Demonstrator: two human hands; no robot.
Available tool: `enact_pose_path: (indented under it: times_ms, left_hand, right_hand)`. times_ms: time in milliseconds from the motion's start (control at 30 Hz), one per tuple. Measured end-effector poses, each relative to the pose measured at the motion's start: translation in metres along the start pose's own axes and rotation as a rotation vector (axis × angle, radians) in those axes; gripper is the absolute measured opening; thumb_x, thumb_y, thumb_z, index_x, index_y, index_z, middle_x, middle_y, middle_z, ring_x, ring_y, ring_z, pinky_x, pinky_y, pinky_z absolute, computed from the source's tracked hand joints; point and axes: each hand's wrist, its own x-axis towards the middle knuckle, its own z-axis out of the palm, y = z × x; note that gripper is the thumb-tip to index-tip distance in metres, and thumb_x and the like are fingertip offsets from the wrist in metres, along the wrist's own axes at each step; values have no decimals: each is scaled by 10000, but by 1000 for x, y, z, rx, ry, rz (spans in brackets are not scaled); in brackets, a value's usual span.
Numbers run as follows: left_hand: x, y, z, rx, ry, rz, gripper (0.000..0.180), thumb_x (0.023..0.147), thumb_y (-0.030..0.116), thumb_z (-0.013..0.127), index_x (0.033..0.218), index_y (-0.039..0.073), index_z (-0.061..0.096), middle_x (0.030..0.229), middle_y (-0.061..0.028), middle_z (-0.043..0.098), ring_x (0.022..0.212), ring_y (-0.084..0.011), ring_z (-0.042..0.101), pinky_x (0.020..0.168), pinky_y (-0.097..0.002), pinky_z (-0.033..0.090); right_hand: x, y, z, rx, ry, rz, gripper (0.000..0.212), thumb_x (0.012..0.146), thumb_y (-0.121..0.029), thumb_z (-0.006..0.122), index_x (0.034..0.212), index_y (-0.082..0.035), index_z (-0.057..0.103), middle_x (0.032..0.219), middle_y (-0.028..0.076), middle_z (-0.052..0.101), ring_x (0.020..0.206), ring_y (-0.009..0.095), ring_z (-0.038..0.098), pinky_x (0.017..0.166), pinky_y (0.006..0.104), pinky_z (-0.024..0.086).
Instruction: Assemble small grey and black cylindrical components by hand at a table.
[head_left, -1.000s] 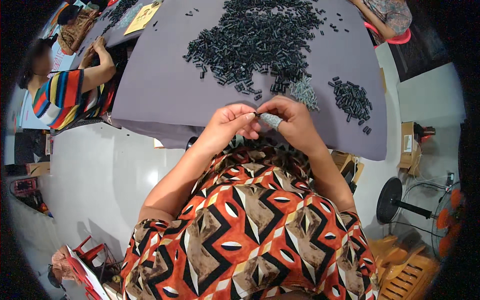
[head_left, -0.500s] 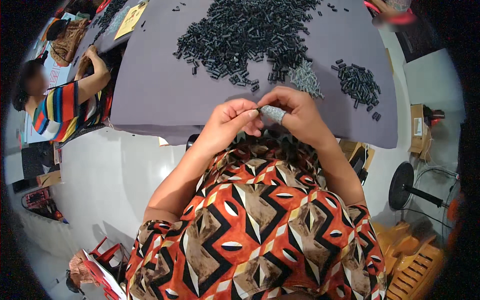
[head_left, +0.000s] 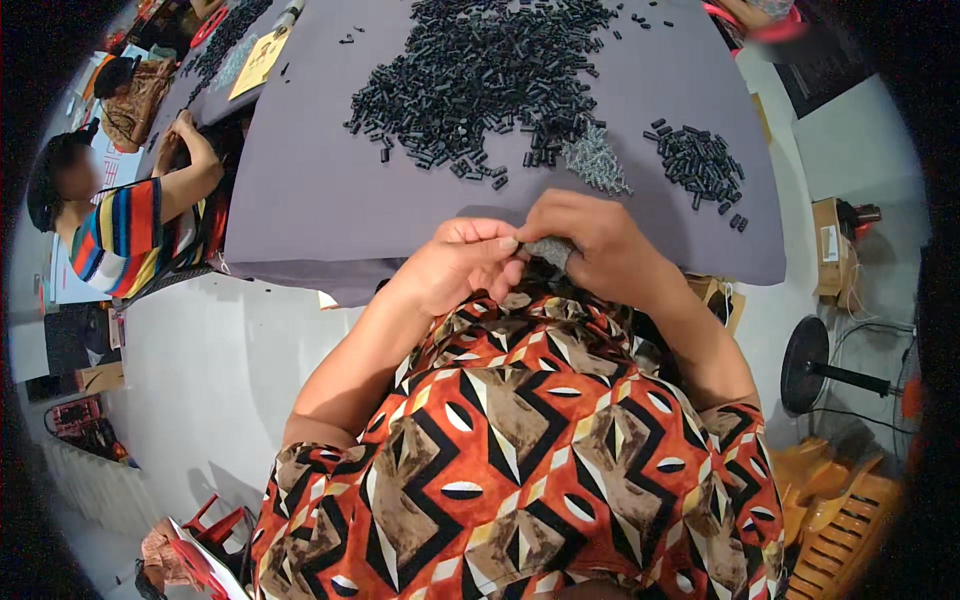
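My left hand (head_left: 462,268) is closed in a pinch in front of my body, by the table's near edge. A small dark piece seems to sit at its fingertips, mostly hidden. My right hand (head_left: 600,243) is curled with its fingertips meeting those of the left; what it grips is hidden. A grey, speckled wrap (head_left: 547,251) appears to cover the right thumb. Beyond the hands lie a large heap of short black cylindrical pieces (head_left: 470,85), a small pile of silvery screws (head_left: 597,163), and a smaller pile of black pieces (head_left: 698,165) at the right.
A grey-purple cloth covers the table (head_left: 310,190). To the left, a person in a striped top (head_left: 130,235) works at another table with a yellow sheet (head_left: 260,65). Another person's arm shows at the top right. A black fan (head_left: 805,365) and orange plastic chairs (head_left: 840,525) stand at the right.
Both hands have dropped slightly toward my body, still together. The right hand has turned so its back shows more, and the grey wrap is more shaded. The view has shifted slightly.
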Motion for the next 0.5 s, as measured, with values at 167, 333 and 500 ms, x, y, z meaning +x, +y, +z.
enact_pose_path:
  times_ms: [167, 333, 500]
  left_hand:
    - [1, -2, 6, 270, 234, 144, 178, 978, 137, 538, 1059, -2, 615, 798, -79, 671, 604, -124, 629, 566, -223, 520]
    - [0, -1, 3, 344, 270, 238, 176, 980, 141, 538, 1050, 2, 619, 804, -76, 675, 629, -123, 634, 584, -219, 519]
    - [6, -4, 3, 473, 308, 317, 177, 983, 149, 535, 1037, 5, 622, 809, -71, 676, 645, -125, 637, 590, -222, 520]
  right_hand:
    - [-1, 14, 9, 368, 56, 181, 387, 817, 48, 595, 1199, -18, 571, 914, 83, 623, 833, 190, 625, 757, 306, 500]
    - [-1, 22, 13, 841, 93, 372, 444, 877, 35, 535, 1315, -25, 494, 955, 54, 618, 858, 102, 591, 774, 249, 497]
    - [-5, 37, 19, 722, 120, 477, 343, 857, 48, 463, 1178, -12, 566, 954, 50, 633, 797, 97, 597, 720, 245, 497]
